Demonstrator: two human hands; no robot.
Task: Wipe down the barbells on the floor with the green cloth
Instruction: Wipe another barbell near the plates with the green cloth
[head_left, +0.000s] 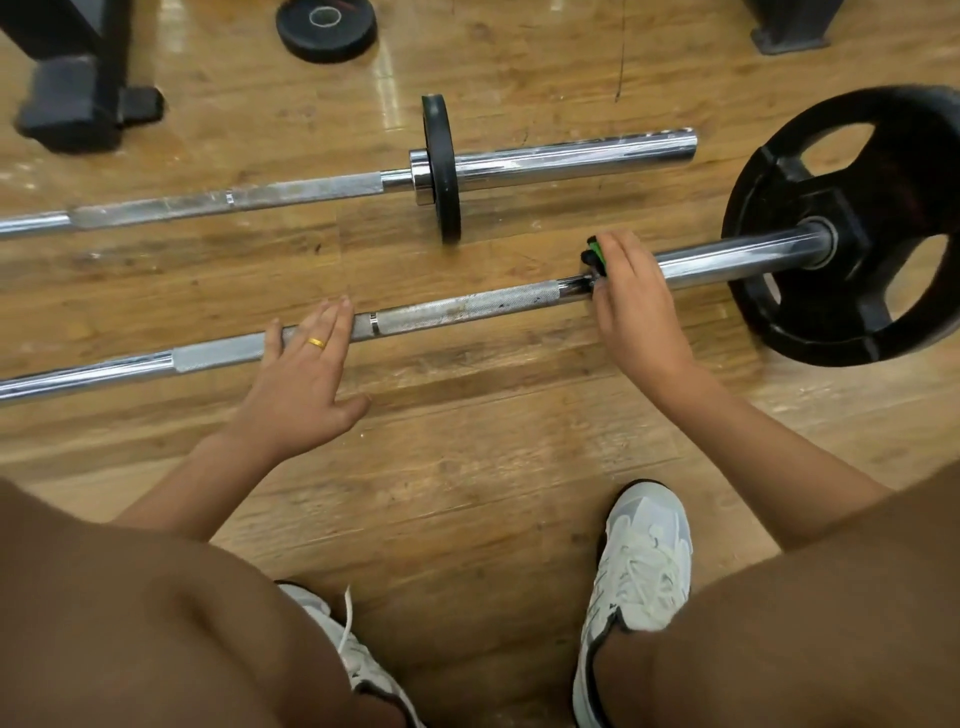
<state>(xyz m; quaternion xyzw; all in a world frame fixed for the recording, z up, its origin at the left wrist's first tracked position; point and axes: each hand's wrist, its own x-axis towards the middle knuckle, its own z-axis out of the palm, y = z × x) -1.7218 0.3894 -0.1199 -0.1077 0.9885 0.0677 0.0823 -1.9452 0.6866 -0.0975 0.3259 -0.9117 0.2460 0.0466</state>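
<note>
Two steel barbells lie on the wooden floor. The near barbell (457, 310) runs from the left edge to a large black plate (852, 228) at the right. My right hand (631, 291) grips this bar by the inner end of its sleeve, wrapped round the green cloth (594, 253), of which only a small green and dark bit shows. My left hand (306, 364) rests with straight fingers on the bar's knurled shaft. The far barbell (311, 189) lies parallel behind it and carries a small black plate (441, 169).
A loose black plate (326, 28) lies flat on the floor at the back. Black equipment feet stand at the back left (78, 98) and back right (789, 31). My knees and white shoes (641, 571) fill the near floor.
</note>
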